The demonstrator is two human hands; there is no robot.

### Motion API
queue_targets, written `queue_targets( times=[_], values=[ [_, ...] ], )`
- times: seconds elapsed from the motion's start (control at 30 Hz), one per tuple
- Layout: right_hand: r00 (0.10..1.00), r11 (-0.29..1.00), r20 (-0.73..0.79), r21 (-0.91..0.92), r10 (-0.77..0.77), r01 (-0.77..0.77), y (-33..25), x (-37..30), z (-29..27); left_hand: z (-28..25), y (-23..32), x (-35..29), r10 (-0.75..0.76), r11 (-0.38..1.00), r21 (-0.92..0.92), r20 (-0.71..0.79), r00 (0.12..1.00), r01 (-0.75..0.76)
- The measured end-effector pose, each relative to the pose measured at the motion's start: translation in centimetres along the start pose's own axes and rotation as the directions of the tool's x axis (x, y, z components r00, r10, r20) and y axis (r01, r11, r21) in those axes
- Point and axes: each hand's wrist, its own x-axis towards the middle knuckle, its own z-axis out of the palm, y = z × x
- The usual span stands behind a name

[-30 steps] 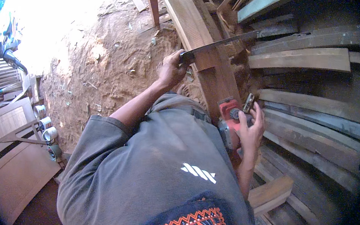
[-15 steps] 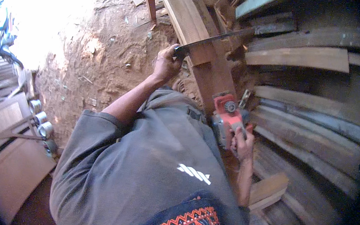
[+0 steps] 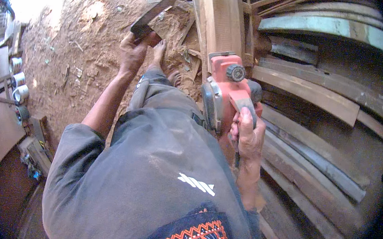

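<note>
My right hand [image 3: 248, 131] is closed round the rear handle of a red electric planer [image 3: 226, 88] with a black round knob at its front. The planer sits over the near part of a long wooden board [image 3: 221, 24], and its underside is hidden. Away to the left, my left hand [image 3: 131, 55] grips the near end of a long dark flat-bladed tool [image 3: 164, 8]. A short brown piece [image 3: 151, 39] juts at an angle from that end. The blade slants up and right, its far tip cut off by the picture's edge.
Stacked planks [image 3: 316, 98] fill the right side, with a pale green curved piece [image 3: 329, 29] on the far part. Sandy ground [image 3: 85, 60] with wood scraps spreads left. Several metal cans [image 3: 18, 93] stand beside panels at far left. My bare foot [image 3: 159, 51] shows near the board.
My left hand has swung the dark-bladed tool leftward, off the board it lay across. My right hand has pushed the planer forward along the board. The view has shifted too.
</note>
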Motion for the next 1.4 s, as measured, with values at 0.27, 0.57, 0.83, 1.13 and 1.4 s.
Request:
queue_targets(
  times=[0.27,0.57,0.83,1.13,1.4],
  values=[
    [1.0,0.999,-0.031,-0.042,0.0,-0.002,-4.0,3.1,1.9,-5.1,-1.7,-0.6,-0.107,0.994,-0.032,-0.206,0.973,0.103],
    [0.957,0.941,0.022,-0.18,-0.289,0.288,-14.0,15.8,6.4,-5.7,-0.9,1.3,-0.218,0.976,-0.06,-0.248,0.944,0.21],
    [0.944,0.935,0.087,-0.14,-0.317,0.327,-16.3,20.1,6.8,-5.7,-1.5,3.9,-0.232,0.972,-0.068,-0.136,0.963,0.224],
    [0.998,0.984,-0.015,-0.169,-0.067,0.063,-1.2,0.0,-0.1,-6.4,-3.8,2.7,-0.321,0.946,-0.09,-0.139,0.937,0.311],
    [1.0,0.999,-0.023,-0.037,-0.01,0.01,-4.4,4.1,1.7,-5.2,-2.4,2.8,-0.345,0.936,-0.131,-0.137,0.929,0.328]
  ],
)
